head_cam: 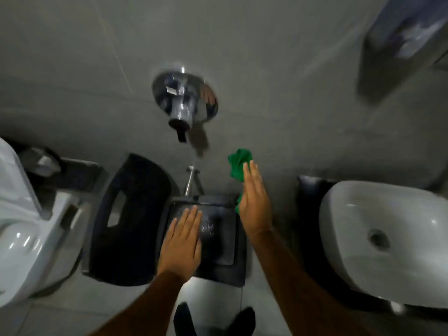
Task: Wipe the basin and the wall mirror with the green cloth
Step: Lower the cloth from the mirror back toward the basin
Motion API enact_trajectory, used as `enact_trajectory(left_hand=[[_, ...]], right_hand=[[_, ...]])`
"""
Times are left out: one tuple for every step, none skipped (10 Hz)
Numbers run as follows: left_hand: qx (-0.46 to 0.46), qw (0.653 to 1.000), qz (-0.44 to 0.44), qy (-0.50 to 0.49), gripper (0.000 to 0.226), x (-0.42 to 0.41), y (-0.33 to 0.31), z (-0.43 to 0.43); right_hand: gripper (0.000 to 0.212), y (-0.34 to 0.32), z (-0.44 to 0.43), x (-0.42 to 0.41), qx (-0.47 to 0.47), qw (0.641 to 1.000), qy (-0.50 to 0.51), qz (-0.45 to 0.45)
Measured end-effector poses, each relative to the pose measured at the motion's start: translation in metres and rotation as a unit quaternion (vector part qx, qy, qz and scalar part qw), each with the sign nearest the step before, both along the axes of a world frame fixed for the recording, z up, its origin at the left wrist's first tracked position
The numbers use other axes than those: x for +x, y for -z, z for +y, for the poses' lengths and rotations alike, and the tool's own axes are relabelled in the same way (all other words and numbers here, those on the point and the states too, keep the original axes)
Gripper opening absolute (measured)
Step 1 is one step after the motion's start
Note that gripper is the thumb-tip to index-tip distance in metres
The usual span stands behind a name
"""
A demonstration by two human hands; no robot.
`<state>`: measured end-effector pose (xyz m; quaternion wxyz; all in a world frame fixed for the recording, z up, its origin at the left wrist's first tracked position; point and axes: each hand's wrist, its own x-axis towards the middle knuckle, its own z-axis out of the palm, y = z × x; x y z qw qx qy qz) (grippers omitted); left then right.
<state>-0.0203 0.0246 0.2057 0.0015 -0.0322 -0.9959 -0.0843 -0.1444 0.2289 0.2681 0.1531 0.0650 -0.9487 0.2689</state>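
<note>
The green cloth (238, 167) hangs from my right hand (254, 202), bunched above the fingertips and showing again below the palm, close to the grey tiled wall. A white oval basin (363, 214) with a round drain sits at the right, apart from the hand. My left hand (183, 243) is flat with fingers together over a dark square floor tray (225, 238), holding nothing. No wall mirror is in view.
A chrome wall valve (184, 98) juts from the wall above the hands, with a thin metal spout (190, 179) below it. A black stool (126, 214) stands left of the tray. A white toilet (29, 226) fills the far left.
</note>
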Motion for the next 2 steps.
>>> enact_trajectory(left_hand=[[0.006, 0.989, -0.144, -0.025, 0.086, 0.045, 0.101, -0.014], [0.008, 0.984, -0.177, -0.013, 0.083, 0.068, 0.146, -0.015]], right_hand=[[0.064, 0.141, -0.020, 0.032, -0.003, 0.978, -0.006, -0.209], [0.084, 0.211, -0.031, 0.054, 0.098, 0.940, -0.026, -0.327]])
